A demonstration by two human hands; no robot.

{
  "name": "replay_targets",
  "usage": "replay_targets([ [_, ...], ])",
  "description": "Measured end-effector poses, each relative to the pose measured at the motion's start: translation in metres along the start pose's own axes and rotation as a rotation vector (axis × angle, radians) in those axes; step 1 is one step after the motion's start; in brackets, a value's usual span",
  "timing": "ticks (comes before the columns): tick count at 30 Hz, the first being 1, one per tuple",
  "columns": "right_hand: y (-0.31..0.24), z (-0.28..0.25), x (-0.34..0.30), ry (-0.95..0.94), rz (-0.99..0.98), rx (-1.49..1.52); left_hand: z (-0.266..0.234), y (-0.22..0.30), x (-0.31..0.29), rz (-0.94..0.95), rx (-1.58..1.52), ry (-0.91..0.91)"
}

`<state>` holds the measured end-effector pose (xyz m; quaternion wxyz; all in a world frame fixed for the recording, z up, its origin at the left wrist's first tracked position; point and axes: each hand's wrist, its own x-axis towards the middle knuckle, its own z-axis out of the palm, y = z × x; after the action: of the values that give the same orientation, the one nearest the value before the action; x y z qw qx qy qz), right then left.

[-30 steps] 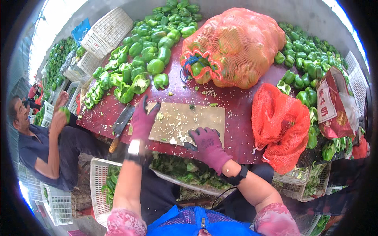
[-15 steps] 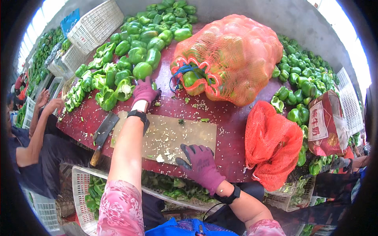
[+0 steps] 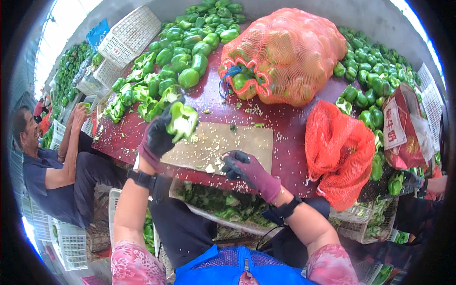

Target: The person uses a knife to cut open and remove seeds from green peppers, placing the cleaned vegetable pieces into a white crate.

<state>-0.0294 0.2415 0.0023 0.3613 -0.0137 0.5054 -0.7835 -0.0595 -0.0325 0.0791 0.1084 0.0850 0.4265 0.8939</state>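
Note:
My left hand (image 3: 160,134), in a purple and black glove, is raised over the left end of the cutting board and closed round a cut green bell pepper (image 3: 182,121). The pepper's pale, hollow inside faces me. My right hand (image 3: 248,172), gloved alike, hovers at the board's near edge with its fingers curled together; whatever they may hold is hidden. Pale seeds and a whitish pepper core (image 3: 209,168) are scattered on the tan cutting board (image 3: 256,142). Cut pepper pieces (image 3: 149,107) lie just beyond my left hand. The cleaver is out of sight.
A full orange mesh sack of peppers (image 3: 289,57) stands at the back of the red table (image 3: 199,97). A red mesh bag (image 3: 337,152) lies on the right, by a red paper bag (image 3: 403,128). Pepper piles (image 3: 187,61) spread behind. At left sits a person (image 3: 57,161).
My left hand has picked up a cut pepper from the pieces and drawn it back toward me. The right hand's fingers have curled. At left, the person's hands have come up with something green.

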Motion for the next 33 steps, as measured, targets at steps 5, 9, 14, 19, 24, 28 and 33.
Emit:
replay_targets([
  [5,-0.002,0.018,-0.019,-0.349,0.239,0.175,0.055,-0.027,-0.041,-0.133,0.304,-0.009],
  [9,0.014,0.020,-0.012,-0.423,0.223,0.341,0.087,-0.047,-0.041,-0.174,0.567,-0.139],
  [14,0.006,0.016,-0.020,-0.409,0.047,0.444,0.092,-0.057,-0.036,-0.238,0.590,-0.153],
  [19,0.016,0.012,-0.014,-0.298,-0.020,0.515,0.102,-0.068,-0.032,-0.297,0.618,-0.113],
  [24,0.019,0.013,-0.013,-0.355,-0.293,0.214,0.086,-0.083,-0.031,-0.076,0.861,-0.179],
  [28,0.023,0.016,-0.003,-0.380,-0.002,0.575,0.088,-0.084,-0.027,-0.058,0.765,0.000],
  [33,0.020,0.015,-0.007,-0.294,-0.017,0.500,0.085,-0.096,-0.028,0.001,0.620,0.192],
])
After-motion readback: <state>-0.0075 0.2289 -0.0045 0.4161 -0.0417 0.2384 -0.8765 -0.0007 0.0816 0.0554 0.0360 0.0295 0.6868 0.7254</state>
